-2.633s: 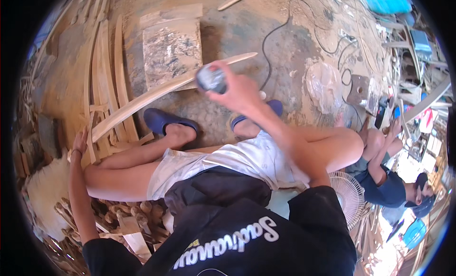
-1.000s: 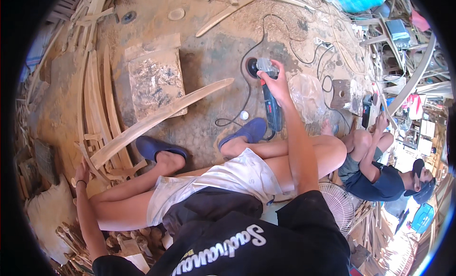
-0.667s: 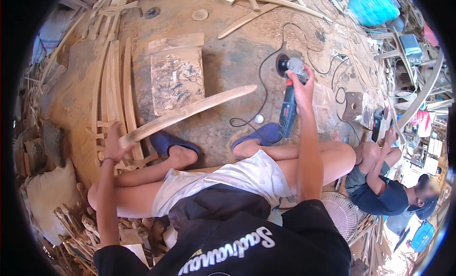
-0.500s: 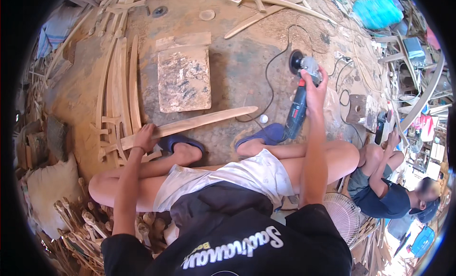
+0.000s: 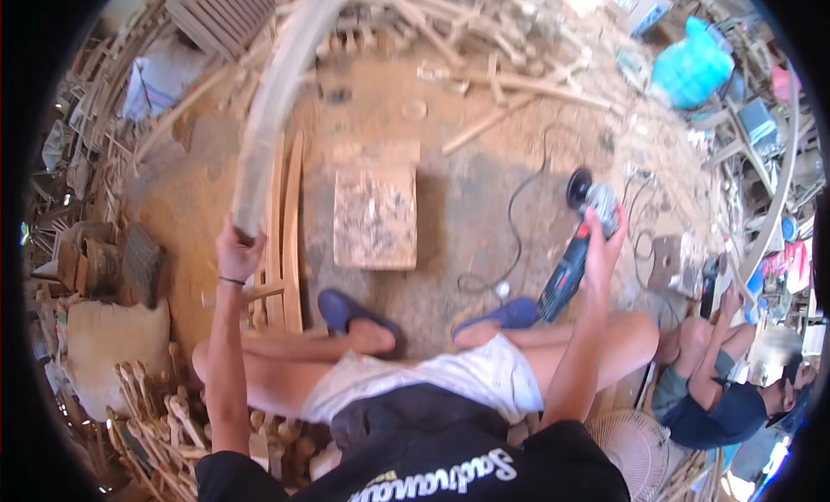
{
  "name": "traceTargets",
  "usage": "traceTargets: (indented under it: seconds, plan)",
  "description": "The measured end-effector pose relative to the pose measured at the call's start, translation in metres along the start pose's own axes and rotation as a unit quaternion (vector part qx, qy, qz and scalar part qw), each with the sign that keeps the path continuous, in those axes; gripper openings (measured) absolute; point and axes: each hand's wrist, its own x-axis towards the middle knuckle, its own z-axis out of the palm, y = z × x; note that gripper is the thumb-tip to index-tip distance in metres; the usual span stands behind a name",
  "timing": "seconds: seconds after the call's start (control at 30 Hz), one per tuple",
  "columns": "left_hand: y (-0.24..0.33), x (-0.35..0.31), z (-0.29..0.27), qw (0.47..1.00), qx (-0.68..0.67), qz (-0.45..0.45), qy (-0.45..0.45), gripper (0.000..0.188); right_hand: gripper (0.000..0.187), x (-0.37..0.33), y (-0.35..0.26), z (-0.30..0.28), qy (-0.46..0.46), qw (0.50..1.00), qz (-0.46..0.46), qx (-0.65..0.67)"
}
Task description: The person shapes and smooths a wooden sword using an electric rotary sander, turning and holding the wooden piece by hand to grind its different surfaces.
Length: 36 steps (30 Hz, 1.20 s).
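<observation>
My left hand [image 5: 240,249] is closed round the lower end of a long wooden slat [image 5: 272,113], raised and blurred by motion, its far end reaching the top of the view. In my right hand [image 5: 603,243] is an angle grinder [image 5: 568,275], gripped near its grey head. The grinder's dark round disc [image 5: 579,189] points away from me, and its body slants down toward my right foot. Between my hands, beyond my feet, stands a scuffed wooden block [image 5: 374,217]. Several more wooden slats [image 5: 295,234] lie on the floor beside my left hand.
A black cord [image 5: 517,199] loops over the floor left of the grinder. Wooden pieces [image 5: 510,85] are piled at the back. A co-worker [image 5: 718,398] sits at the right, near a fan [image 5: 635,450]. A stuffed sack [image 5: 117,351] and carved sticks [image 5: 177,424] are at my left.
My left hand has lifted the wooden slat from lying across before my feet to pointing up and away. My right hand keeps hold of the angle grinder. The whole view has shifted.
</observation>
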Motion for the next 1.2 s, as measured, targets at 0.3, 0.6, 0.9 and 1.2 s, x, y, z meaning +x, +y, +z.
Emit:
traceTargets:
  seconds: [0.3, 0.6, 0.9, 1.2]
  plan:
    - [0.172, 0.165, -0.088, 0.913, -0.323, 0.153, 0.197, 0.021, 0.075, 0.013, 0.017, 0.006, -0.041, 0.997, -0.032, 0.050]
    - [0.181, 0.148, 0.025, 0.911, -0.262, 0.276, -0.159, 0.021, 0.074, 0.014, 0.018, 0.021, -0.030, 0.994, -0.076, 0.073]
    - [0.251, 0.141, -0.011, 0.888, -0.227, 0.291, -0.274, 0.027, 0.073, -0.005, 0.004, -0.001, -0.020, 0.994, -0.039, 0.100]
    - [0.304, 0.144, -0.055, 0.894, -0.176, 0.241, -0.334, 0.038, 0.072, -0.006, 0.010, -0.001, -0.029, 0.994, -0.057, 0.088]
